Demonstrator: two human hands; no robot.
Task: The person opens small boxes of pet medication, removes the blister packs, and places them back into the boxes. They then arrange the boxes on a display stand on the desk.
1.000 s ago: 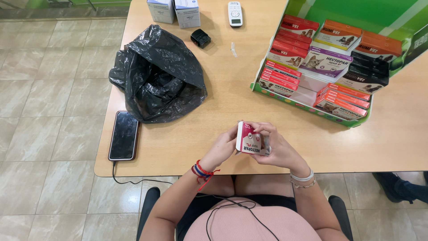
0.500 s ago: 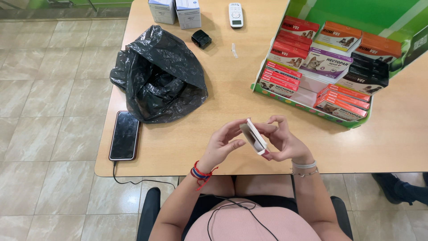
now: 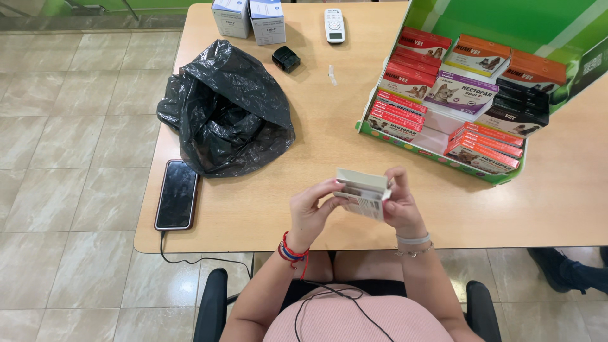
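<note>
You had the small box up in both hands, just over the near edge of the worktop.

Your left hand and right hand both had fingers clamped on the small carton, flap end tipped up, held clear of the wooden worktop. Bare wood stretched ahead of you. The black plastic bag slumped off to the left by that edge, the phone sat right on the left rim, and the green display tray of boxes stood to the right.
</note>
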